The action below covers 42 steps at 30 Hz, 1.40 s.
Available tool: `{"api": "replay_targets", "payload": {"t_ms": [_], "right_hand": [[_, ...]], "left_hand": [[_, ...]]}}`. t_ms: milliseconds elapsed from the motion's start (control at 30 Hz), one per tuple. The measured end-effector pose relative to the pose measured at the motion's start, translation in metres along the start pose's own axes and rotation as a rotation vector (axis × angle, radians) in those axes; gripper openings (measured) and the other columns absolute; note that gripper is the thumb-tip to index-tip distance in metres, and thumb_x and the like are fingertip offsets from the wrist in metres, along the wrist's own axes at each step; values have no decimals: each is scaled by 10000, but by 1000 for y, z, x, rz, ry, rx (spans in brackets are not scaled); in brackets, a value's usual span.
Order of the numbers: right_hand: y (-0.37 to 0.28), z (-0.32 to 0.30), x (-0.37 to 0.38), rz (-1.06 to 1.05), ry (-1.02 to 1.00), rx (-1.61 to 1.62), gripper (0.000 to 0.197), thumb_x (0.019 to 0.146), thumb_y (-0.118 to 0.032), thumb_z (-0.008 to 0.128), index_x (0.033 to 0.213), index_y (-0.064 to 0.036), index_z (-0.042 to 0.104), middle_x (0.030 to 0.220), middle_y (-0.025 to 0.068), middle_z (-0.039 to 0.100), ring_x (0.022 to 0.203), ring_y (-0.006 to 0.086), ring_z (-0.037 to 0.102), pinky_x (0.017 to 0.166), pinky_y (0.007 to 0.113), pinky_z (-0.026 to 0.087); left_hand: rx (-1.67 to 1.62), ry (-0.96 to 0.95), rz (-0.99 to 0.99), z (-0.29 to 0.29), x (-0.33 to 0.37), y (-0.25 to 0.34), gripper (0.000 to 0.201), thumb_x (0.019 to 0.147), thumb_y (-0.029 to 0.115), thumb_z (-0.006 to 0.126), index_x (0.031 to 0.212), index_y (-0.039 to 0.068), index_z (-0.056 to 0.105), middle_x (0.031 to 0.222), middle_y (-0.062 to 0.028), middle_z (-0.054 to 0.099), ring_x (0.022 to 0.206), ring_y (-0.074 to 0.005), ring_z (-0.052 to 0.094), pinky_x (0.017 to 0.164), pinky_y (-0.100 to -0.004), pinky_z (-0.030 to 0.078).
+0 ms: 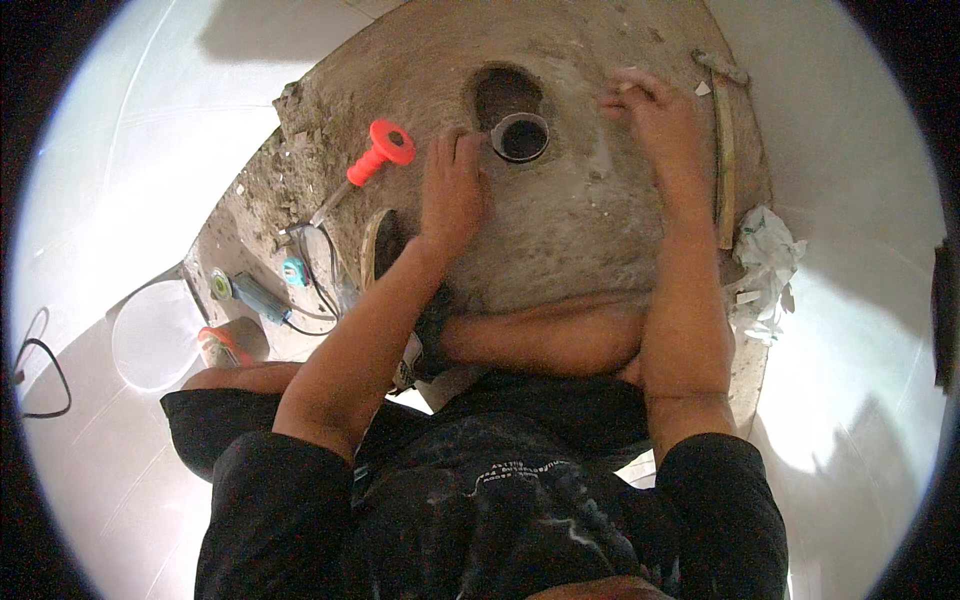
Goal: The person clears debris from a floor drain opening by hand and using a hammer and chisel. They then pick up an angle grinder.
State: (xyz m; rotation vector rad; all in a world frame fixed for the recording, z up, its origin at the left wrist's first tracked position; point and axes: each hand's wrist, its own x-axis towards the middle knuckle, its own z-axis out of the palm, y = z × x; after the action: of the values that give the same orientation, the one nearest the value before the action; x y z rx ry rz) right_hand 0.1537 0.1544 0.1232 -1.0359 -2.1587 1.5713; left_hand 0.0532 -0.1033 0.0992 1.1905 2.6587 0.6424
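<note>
A round pipe end (522,137) with a pale rim stands in the rough grey-brown mortar floor (560,220), and a dark hollow (505,88) lies just beyond it. My left hand (455,190) rests on the mortar just left of the pipe, fingers stretched forward and nothing visible in them. Farther right, my right hand (665,125) is held over the mortar with its fingers curled and thumb drawn in. Whatever may be between those fingertips is too small to make out. To the left of my left hand lies a chisel with a red guarded grip (380,152).
Left of me lie a corded power tool (258,298), a small teal tape measure (293,271) and an orange-handled item (222,343). A long narrow strip (725,160) and a crumpled white plastic bag (768,250) lie at right. Pale walls curve around both sides.
</note>
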Motion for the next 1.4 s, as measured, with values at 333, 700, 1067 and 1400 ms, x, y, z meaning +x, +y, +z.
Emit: {"api": "replay_targets", "payload": {"t_ms": [333, 700, 1067, 1400], "right_hand": [[10, 127, -18, -81, -86, -325, 402, 917, -95, 542, 1286, 61, 574, 1206, 226, 650, 1141, 367, 609, 1016, 406, 463], [24, 226, 9, -45, 191, -297, 571, 887, -149, 572, 1374, 118, 442, 1426, 316, 445, 1343, 485, 382, 1175, 493, 265], [50, 216, 26, -293, -96, -553, 427, 909, -169, 500, 1248, 75, 590, 1313, 268, 574, 1275, 390, 513, 1092, 426, 381], [92, 204, 55, 57, -153, -403, 342, 965, -190, 491, 1234, -13, 606, 1219, 182, 644, 1148, 348, 593, 979, 416, 471]], "left_hand": [[201, 179, -215, 52, -31, -4, 657, 894, 295, 542, 1470, 28, 373, 1529, -188, 337, 1425, -380, 287, 1169, -536, 197], [124, 182, -216, 42, -34, -9, 625, 899, 266, 506, 1440, -21, 382, 1504, -200, 352, 1448, -360, 257, 1183, -536, 163], [129, 202, -189, 35, -34, -3, 609, 913, 233, 492, 1452, -24, 372, 1482, -215, 374, 1429, -383, 284, 1169, -552, 194], [171, 241, -112, 49, -30, -1, 581, 850, 248, 536, 1342, -56, 484, 1469, -214, 385, 1437, -361, 281, 1174, -538, 206]]}}
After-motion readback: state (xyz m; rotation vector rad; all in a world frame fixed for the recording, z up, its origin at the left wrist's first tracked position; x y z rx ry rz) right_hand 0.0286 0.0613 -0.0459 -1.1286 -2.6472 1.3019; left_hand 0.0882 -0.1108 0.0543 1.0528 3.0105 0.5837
